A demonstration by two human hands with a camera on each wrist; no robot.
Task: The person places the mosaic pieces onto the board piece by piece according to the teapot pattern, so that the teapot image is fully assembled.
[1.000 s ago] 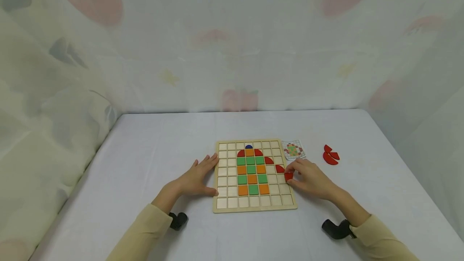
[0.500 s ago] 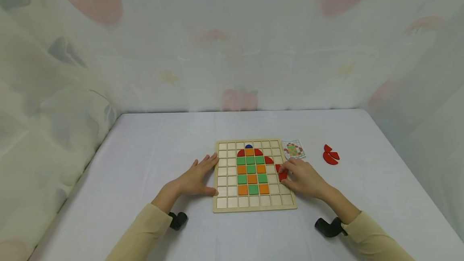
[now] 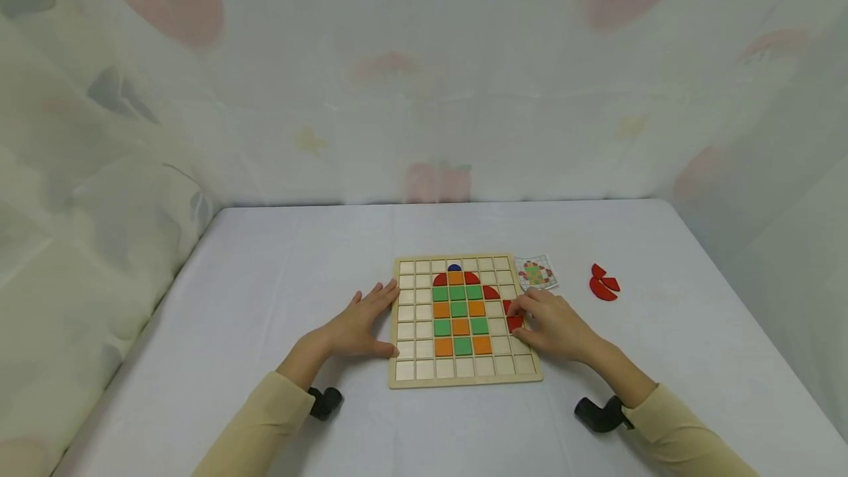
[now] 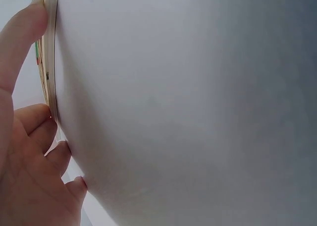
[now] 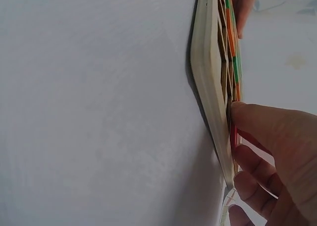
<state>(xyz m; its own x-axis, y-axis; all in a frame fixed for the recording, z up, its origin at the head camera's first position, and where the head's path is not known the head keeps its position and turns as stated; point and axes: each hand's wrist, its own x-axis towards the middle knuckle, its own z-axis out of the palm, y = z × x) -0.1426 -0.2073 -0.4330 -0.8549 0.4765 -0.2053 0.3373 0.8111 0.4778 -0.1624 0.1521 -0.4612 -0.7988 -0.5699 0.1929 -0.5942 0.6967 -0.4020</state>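
Note:
A wooden grid board (image 3: 467, 383) lies on the table, with green and orange square tiles (image 3: 460, 327) in its middle columns. Rounded red tiles (image 3: 490, 292) step down to the right, and a blue half-round tile (image 3: 454, 268) tops the pattern. My right hand (image 3: 553, 326) pinches a red tile (image 3: 514, 324) between thumb and fingers, at a cell near the board's right edge. In the right wrist view, the thumb (image 5: 257, 119) is right at the grid. My left hand (image 3: 358, 326) rests spread against the board's left edge, thumb and fingertips touching the rim.
A small printed pattern card (image 3: 537, 272) lies beside the board's upper right corner. Several loose red tiles (image 3: 603, 284) are grouped farther right on the white table (image 3: 298, 256). Black wrist cameras (image 3: 599, 415) sit at both sleeves.
My right hand has moved slightly left with the red tile, from the board's right rim to a cell in the last column. My left hand has stayed still.

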